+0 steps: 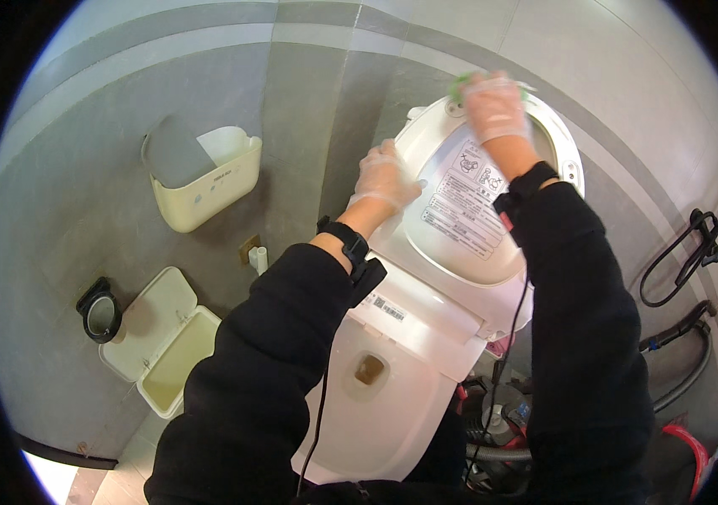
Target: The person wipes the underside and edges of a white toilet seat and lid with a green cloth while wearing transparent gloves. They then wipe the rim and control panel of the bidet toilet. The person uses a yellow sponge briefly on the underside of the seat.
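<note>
My right hand, in a clear plastic glove, presses a green cloth against the top edge of the raised toilet seat; the hand is blurred. My left hand, also gloved, grips the left rim of the raised seat and lid, with the thumb on the inner side. The raised lid bears a printed sheet of pictures and writing. Below the hinge, the toilet bowl stands uncovered, with brownish water at its drain. A label with a printed code sits on the toilet body behind the bowl.
On the left wall hang a cream tissue box and a black round holder. An open cream bin stands below. To the right are a hose, a looped black cable and a red-and-black machine beside the toilet.
</note>
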Demonstrator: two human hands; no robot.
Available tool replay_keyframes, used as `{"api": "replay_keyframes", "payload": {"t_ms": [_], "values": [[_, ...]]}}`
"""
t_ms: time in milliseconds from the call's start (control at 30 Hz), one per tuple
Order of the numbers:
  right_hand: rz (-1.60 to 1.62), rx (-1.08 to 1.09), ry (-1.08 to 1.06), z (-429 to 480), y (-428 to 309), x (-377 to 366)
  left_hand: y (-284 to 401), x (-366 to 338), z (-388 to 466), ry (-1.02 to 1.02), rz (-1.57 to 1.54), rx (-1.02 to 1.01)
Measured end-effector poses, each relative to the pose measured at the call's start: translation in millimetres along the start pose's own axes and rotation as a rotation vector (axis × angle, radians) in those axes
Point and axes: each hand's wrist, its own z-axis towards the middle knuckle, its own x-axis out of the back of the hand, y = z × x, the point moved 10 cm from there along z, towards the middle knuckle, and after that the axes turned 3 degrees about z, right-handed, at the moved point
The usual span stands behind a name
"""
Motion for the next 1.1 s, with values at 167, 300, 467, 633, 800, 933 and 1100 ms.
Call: {"api": "replay_keyframes", "payload": {"t_ms": [167, 300, 467, 633, 800, 933, 1100], "values": [[-0.022, -0.173, -0.100, 3.2, 30.4, 1.0, 2.1, 4.6, -3.3, -0.002, -0.014, 0.012], [-0.030, -0.096, -0.247, 8.7, -21.0, -19.1, -1.5, 2.5, -2.5, 0.004, 0.004, -0.004], [0.037, 0.035, -0.065, 5.3, -29.0, -5.8, -2.6, -0.9, -0.7, 0.021, 0.034, -0.010], [0.104, 0.007, -0.022, -9.9, 23.2, -8.6, -1.4, 0.4, -2.3, -0.020, 0.037, 0.003], [0.023, -0.220, -0.103, -55.2, 88.2, -4.3, 1.7, -0.1, -4.0, -0.051, 0.053, 0.022], [-0.015, -0.181, -0.153, -59.3, 87.9, -3.6, 1.9, -1.4, -4.2, -0.045, 0.046, 0.050], [0.185, -0.064, -0.191, -11.5, 20.4, -30.6, 2.1, -2.1, -3.8, -0.047, 0.054, 0.051]]}}
